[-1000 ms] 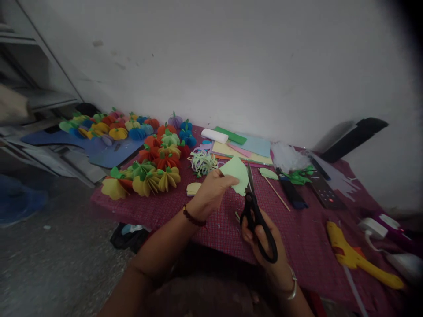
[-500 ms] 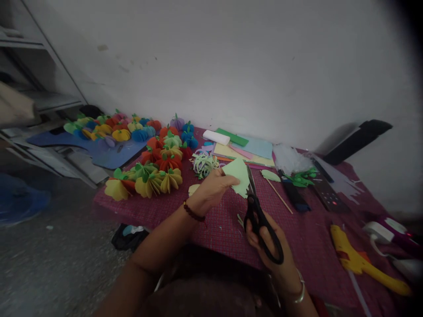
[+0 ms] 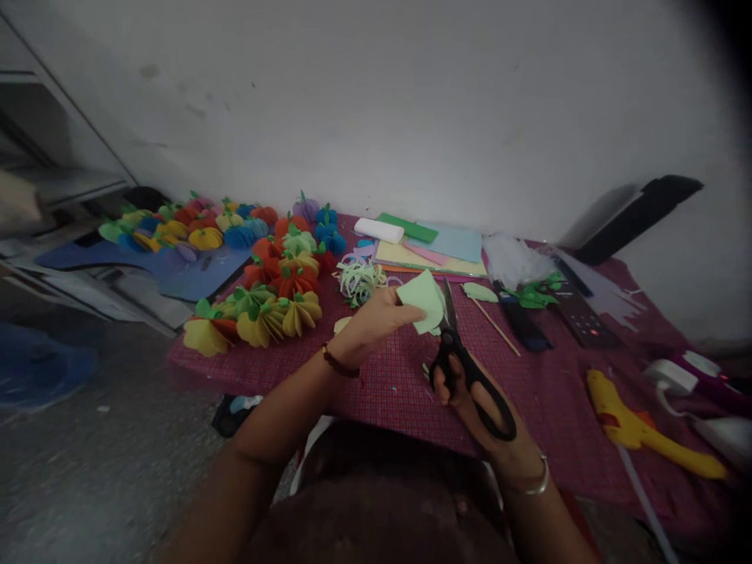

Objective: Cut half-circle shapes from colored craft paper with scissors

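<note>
Between the thumb and fingers of my left hand point(image 3: 381, 317) is a piece of pale green paper point(image 3: 424, 299), held up over the table. Its lower right side has a cut, curved outline. My right hand point(image 3: 470, 403) has its fingers through the handles of black scissors point(image 3: 453, 337). Their blades point up and away from me, right beside the paper's right edge; I cannot tell whether they touch it. Thin paper strips point(image 3: 360, 279) lie in a curled heap behind my left hand. A pale green paper cutout point(image 3: 480, 292) rests on the cloth beyond the scissors, next to a thin wooden stick point(image 3: 497, 325).
Colourful paper pumpkins point(image 3: 294, 278) crowd the table's left side and a blue board point(image 3: 193, 270). Coloured paper sheets point(image 3: 452, 247) and a white roll point(image 3: 379, 229) lie by the wall. At right are a yellow glue gun point(image 3: 646, 435), a dark remote point(image 3: 584, 317) and a white plug point(image 3: 670, 377).
The green paper has turned in my left hand, and its cut side now looks rounder. My right hand has shifted slightly with the scissors. The whole view has tilted a little.
</note>
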### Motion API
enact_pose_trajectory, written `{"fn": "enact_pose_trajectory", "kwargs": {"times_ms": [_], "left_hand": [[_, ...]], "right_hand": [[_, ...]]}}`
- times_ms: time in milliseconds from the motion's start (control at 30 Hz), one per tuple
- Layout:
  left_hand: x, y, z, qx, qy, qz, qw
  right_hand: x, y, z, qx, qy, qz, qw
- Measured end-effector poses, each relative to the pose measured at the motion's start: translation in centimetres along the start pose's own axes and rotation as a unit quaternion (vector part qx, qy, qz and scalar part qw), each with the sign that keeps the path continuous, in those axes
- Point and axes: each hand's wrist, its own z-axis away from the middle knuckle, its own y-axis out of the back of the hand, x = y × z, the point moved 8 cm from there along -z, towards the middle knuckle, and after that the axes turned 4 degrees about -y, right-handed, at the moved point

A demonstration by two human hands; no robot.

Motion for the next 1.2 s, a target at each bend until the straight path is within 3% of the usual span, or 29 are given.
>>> {"fn": "enact_pose_trajectory", "kwargs": {"times_ms": [333, 567, 900, 1033, 1200], "left_hand": [[-2.0, -0.9, 0.8, 0.011, 0.063, 0.126, 0.990], [-2.7, -1.1, 0.6, 0.027, 0.091, 0.196, 0.976], [-2.5, 0.0, 0.9, 0.057, 0.035, 0.081, 0.994], [-2.5, -0.1, 0.9, 0.053, 0.037, 0.080, 0.995], [-3.1, -0.2, 0.7, 0.055, 0.052, 0.130, 0.989]], "right_hand": [[1.0, -0.9, -0.1, -0.006, -0.025, -0.128, 0.991], [2.9, -1.9, -0.8, -0.004, -0.110, -0.247, 0.963], [1.9, -1.1, -0.8, 0.055, -0.053, -0.120, 0.990], [0.8, -1.1, -0.8, 0.068, -0.031, -0.052, 0.996], [0.2, -1.6, -0.5, 0.069, -0.025, -0.073, 0.995]]}}
